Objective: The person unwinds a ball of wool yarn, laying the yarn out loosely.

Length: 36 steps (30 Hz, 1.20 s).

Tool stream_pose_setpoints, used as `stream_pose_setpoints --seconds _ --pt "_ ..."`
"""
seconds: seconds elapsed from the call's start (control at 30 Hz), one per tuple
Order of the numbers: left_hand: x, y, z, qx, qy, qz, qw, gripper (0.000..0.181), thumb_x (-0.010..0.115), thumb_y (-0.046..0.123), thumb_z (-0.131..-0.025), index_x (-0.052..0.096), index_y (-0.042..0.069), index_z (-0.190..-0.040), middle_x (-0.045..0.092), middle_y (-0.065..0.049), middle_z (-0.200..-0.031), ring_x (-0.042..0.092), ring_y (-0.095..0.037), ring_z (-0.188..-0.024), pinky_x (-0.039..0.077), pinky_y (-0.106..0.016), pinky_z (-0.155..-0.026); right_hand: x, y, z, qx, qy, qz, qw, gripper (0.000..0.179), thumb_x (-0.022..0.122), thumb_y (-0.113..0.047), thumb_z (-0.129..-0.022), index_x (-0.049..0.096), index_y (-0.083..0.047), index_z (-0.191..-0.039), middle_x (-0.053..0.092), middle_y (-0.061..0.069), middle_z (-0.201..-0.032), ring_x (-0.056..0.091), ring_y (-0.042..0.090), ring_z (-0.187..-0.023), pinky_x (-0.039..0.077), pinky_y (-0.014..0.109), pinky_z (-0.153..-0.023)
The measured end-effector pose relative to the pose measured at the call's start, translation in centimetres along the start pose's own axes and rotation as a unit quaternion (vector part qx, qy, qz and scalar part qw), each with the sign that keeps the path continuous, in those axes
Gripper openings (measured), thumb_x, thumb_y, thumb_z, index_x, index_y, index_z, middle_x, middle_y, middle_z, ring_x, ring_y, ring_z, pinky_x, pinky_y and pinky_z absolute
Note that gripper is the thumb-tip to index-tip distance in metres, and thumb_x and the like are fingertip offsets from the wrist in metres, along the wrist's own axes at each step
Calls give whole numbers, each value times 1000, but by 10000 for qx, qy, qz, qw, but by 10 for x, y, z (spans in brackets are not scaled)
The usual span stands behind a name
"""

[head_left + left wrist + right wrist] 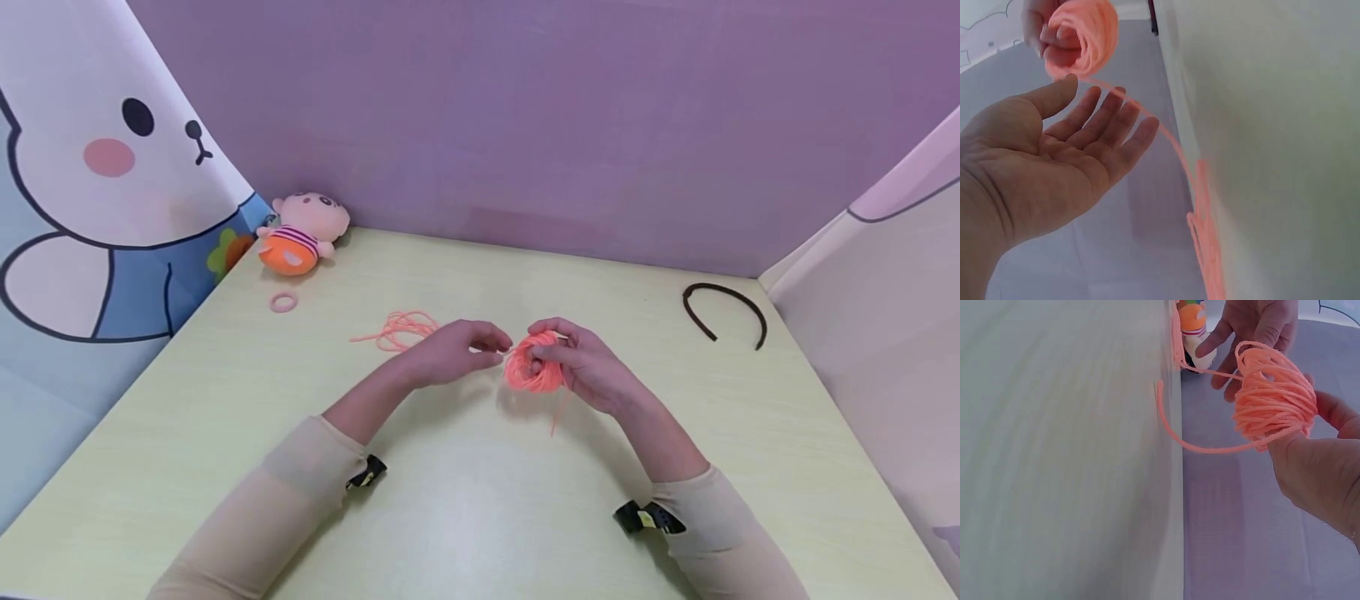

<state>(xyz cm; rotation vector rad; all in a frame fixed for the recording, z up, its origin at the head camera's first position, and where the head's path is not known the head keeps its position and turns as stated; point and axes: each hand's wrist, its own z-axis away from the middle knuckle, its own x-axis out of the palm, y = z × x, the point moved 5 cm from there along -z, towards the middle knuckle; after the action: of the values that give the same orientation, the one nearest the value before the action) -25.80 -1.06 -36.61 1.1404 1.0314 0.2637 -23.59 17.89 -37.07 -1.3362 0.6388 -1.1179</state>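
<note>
While left hand (456, 352) hangs spread, right hand (594, 372) pinches many-looped coral cord coil (1274, 400).

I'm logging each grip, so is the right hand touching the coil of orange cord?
Touching. The head view shows it: the right hand grips the coil of orange cord, its thumb lying across it.

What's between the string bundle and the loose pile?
The left hand is between the string bundle and loose pile in the head view; the left wrist view shows a strand joining them.
</note>
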Motion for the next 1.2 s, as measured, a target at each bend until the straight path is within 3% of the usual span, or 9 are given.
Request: stream_pose_setpoints --seconds 0.17,0.37,0.57,0.73,1.03,1.2 --pt "8 2 0 106 -131 205 9996 16 61 15 -102 70 10 -114 70 -5 -104 63 -22 -98 52 -35 -84 0 0 1 -2 -33 16 10000 35 54 4 -100 41 8 -133 64 12 -105 68 15 -80 57 25 -71" --pt "1 6 3 41 168 172 9997 12 59 18 -104 69 11 -105 68 -15 -98 64 -22 -88 51 -35 -73 0 0 1 4 -9 11 10000 34 55 3 -100 42 7 -132 65 12 -102 67 15 -77 57 25 -72" --pt "-9 11 7 27 196 136 9997 11 61 19 -103 70 13 -105 67 -5 -93 67 -28 -90 54 -42 -80 -2 -1 1 -19 88 1 10000 30 54 2 -102 45 4 -130 63 11 -101 67 17 -79 57 26 -74" --pt "-15 14 9 80 181 178 9996 10 61 17 -103 70 12 -104 66 -5 -94 66 -33 -93 54 -48 -84 -3 -2 1 -60 216 -27 9997 30 53 2 -102 44 4 -131 65 12 -99 69 18 -82 58 28 -76" --pt "-28 15 12 121 241 -9 9996 10 62 16 -103 70 11 -104 66 -5 -94 64 -26 -88 53 -46 -81 -8 -1 -1 -105 466 -72 9988 25 55 2 -101 50 -1 -125 69 8 -100 69 13 -80 56 23 -67" --pt "-39 10 13 80 336 97 9994 10 62 14 -102 70 8 -105 67 -11 -96 65 -31 -90 53 -52 -86 -8 -1 -1 -122 458 -159 9987 30 55 4 -100 46 4 -129 68 9 -101 69 14 -81 57 23 -69"
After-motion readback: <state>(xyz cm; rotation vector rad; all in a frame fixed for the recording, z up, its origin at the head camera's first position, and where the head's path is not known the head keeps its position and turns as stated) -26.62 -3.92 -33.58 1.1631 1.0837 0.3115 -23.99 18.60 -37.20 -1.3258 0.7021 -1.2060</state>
